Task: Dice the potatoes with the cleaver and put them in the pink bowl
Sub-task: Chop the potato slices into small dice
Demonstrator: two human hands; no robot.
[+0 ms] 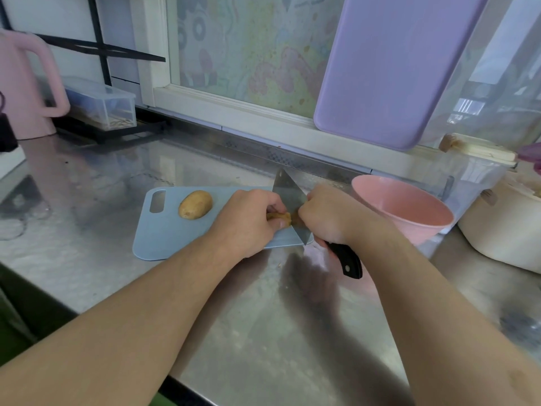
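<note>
Directly below the head camera, a pale blue cutting board (164, 230) lies on a stainless steel counter (87, 259). Near the board's right edge, the left hand (248, 221) curls over a brown-skinned potato piece (281, 219), thumb and fingers pinching it down against the board. The right hand (328, 215) grips a cleaver (288, 197) by its black handle; the blade stands on edge, touching the exposed end of the piece just beside the left fingertips (279, 224). How much of the piece has been cut is hidden by both hands. A whole, uncut potato (195, 204) rests near the board's left end, beside its handle slot. The pink bowl (404, 209) sits on the counter just past the board's right edge and looks empty.

Likely risks: the blade is so close to the left fingertips that a slip on the rounded skin could reach them. The piece sits near the board's right corner, so diced bits could roll onto the counter. The handle also passes close to the bowl, which could be knocked.
</note>
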